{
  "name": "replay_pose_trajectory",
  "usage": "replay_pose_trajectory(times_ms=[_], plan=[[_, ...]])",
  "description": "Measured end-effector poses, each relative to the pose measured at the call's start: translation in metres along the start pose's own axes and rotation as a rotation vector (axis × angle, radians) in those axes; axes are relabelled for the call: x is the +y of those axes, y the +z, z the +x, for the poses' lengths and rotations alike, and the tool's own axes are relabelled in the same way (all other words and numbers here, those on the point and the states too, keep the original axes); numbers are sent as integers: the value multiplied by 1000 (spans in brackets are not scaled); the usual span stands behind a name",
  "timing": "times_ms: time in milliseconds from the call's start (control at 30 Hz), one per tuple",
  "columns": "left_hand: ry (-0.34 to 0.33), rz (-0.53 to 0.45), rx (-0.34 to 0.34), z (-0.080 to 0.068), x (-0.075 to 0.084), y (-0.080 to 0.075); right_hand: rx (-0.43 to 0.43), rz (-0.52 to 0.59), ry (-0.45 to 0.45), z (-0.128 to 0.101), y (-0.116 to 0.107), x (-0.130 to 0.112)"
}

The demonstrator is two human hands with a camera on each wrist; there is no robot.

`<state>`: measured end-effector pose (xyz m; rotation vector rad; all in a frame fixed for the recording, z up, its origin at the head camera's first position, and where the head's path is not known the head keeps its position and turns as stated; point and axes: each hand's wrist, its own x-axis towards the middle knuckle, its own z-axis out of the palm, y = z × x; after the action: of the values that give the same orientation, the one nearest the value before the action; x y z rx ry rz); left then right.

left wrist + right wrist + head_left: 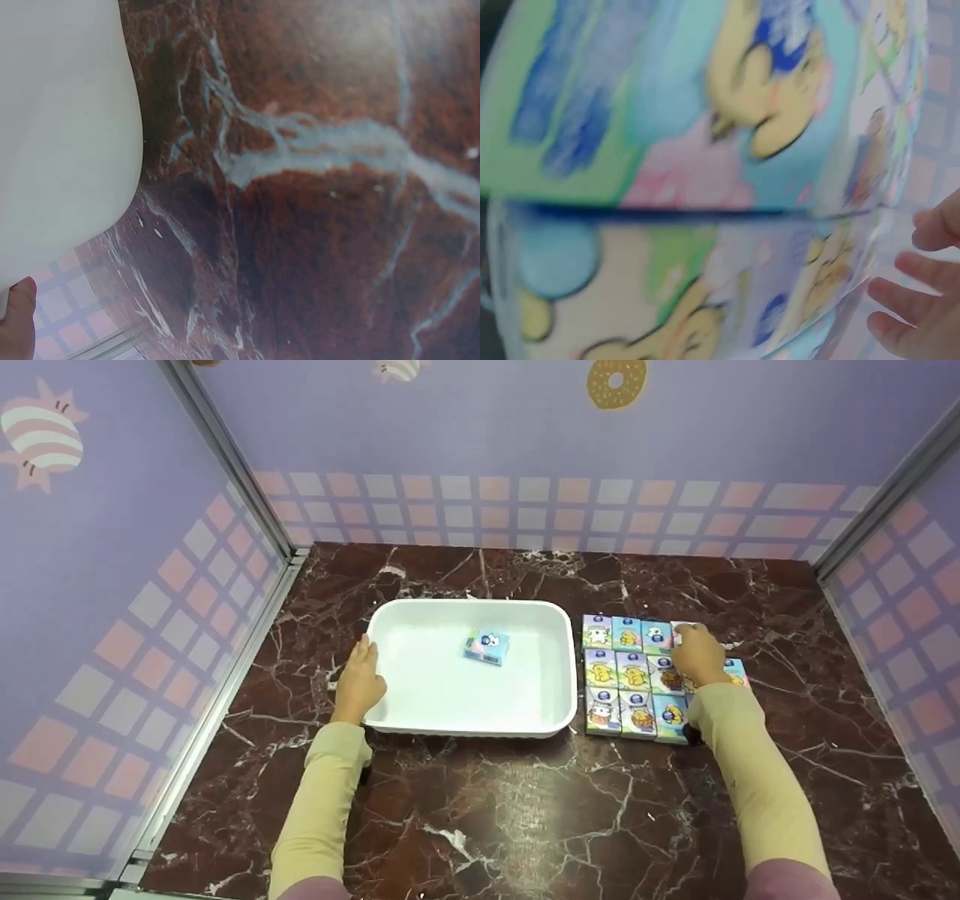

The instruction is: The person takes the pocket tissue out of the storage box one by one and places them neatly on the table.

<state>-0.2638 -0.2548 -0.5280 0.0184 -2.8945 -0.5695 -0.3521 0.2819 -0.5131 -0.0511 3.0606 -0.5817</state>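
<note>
My left hand (358,682) rests at the left rim of a white plastic tray (472,725), fingers fairly straight along it. In the left wrist view a fingertip (26,292) touches the tray edge (90,150). Inside the tray lies a small blue cartoon-printed box (491,645). On the right, my right hand (699,654) reaches over rows of similar boxes (602,671), its fingers at a pale box (677,631) in the back row. The right wrist view shows slightly bent, spread fingers (907,300) beside the boxes (675,157), holding nothing visible. My hand and sleeve hide some boxes.
The tray and boxes stand on a dark red marbled tabletop (525,802). Purple walls with a checked pattern (495,510) enclose the back and both sides. The box rows lie just right of the tray's right wall.
</note>
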Motion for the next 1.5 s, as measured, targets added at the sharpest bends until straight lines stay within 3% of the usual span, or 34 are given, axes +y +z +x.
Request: replay_pose_trajectory(times_ms=[167, 433, 700, 1033, 1500], plan=[[-7, -2, -1, -1, -1, 1, 144, 104, -66, 3, -3, -26], [-22, -12, -22, 0, 0, 1, 167, 220, -153, 4, -7, -78], [1, -10, 5, 0, -2, 2, 166, 307, -287, -6, -6, -125], [-4, -7, 11, 0, -1, 2, 36, 312, -372, -19, 4, -179], [0, -13, 13, -1, 1, 1, -214, 375, -298, -9, 34, -220]])
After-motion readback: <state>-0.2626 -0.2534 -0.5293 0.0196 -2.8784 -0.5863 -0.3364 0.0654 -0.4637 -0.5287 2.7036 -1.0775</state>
